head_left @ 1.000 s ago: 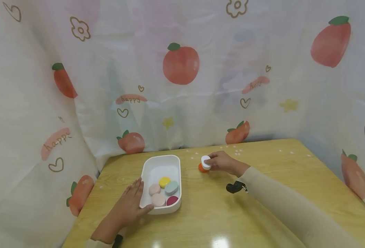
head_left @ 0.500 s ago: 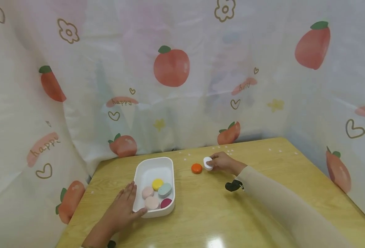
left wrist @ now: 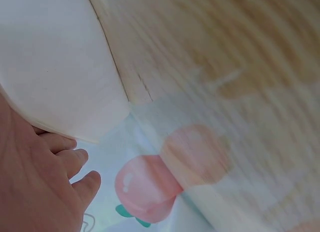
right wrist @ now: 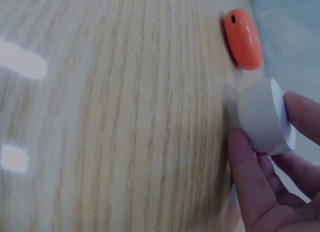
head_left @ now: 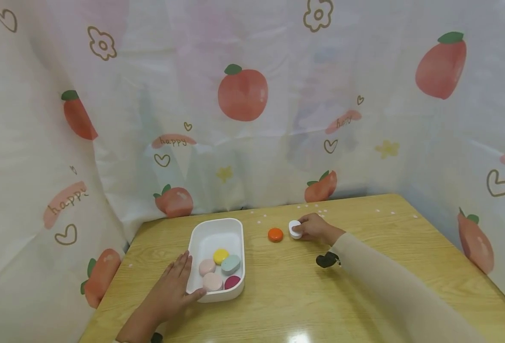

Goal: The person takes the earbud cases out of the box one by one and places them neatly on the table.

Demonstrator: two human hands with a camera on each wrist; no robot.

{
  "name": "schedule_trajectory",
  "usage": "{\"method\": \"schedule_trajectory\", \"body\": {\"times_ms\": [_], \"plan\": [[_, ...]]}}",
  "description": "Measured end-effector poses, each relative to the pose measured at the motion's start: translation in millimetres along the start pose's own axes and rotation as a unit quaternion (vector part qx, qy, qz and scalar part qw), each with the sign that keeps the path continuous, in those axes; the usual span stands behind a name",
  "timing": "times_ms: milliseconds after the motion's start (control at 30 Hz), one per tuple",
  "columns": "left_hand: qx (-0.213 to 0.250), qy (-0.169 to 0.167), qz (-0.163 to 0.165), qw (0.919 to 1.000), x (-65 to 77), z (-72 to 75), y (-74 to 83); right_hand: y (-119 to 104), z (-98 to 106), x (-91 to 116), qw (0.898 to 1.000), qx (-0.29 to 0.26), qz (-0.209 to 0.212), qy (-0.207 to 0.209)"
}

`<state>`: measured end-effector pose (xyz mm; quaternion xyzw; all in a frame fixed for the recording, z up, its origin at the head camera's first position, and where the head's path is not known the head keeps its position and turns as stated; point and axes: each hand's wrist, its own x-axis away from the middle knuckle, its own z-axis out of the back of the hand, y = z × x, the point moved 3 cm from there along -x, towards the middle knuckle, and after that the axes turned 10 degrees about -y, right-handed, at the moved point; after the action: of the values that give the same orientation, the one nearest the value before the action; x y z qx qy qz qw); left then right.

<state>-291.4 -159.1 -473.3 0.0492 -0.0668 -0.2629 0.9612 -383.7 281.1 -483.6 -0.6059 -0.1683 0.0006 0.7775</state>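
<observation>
My right hand [head_left: 317, 227] pinches a small white rounded piece with a flat face [head_left: 294, 229] at the table's far side. In the right wrist view, thumb and fingers hold the white piece [right wrist: 259, 117] close over the wood. Just left of it lies a glossy orange rounded piece [head_left: 275, 235], which shows a small dark slot in the right wrist view. My left hand [head_left: 171, 286] lies along the left side of a white tray [head_left: 213, 237], fingers straight, thumb at the near corner. Inside the tray are rounded pieces: yellow [head_left: 220, 257], grey-green [head_left: 230, 264], dark red [head_left: 232, 282] and pale pink [head_left: 212, 282].
The wooden table [head_left: 278, 295] ends at a hanging cloth [head_left: 269, 152] printed with fruit, along the back and both sides. Small white specks [head_left: 318, 209] dot the far part of the tabletop. A black item [head_left: 327, 260] hangs at the right wrist.
My right hand has shifted the white piece rightward, from overlapping the orange piece to a spot beside it. The left hand stays at the tray. The head view has turned slightly.
</observation>
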Motion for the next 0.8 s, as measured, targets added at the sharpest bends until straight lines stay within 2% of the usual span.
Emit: {"method": "schedule_trajectory", "body": {"times_ms": [367,600,800], "plan": [[0.000,0.003,-0.001,1.0000,-1.7,-0.1,-1.0,-6.7,-7.7,-1.3,0.997,0.074,-0.003,0.028],[0.003,-0.002,0.006,1.0000,-1.0,-0.9,-1.1,-8.4,-6.0,-3.2,0.982,0.182,-0.010,0.049],[0.001,0.003,0.005,1.0000,-1.3,-2.5,-2.4,-10.0,-7.8,-5.7,0.978,0.201,-0.017,0.046]]}}
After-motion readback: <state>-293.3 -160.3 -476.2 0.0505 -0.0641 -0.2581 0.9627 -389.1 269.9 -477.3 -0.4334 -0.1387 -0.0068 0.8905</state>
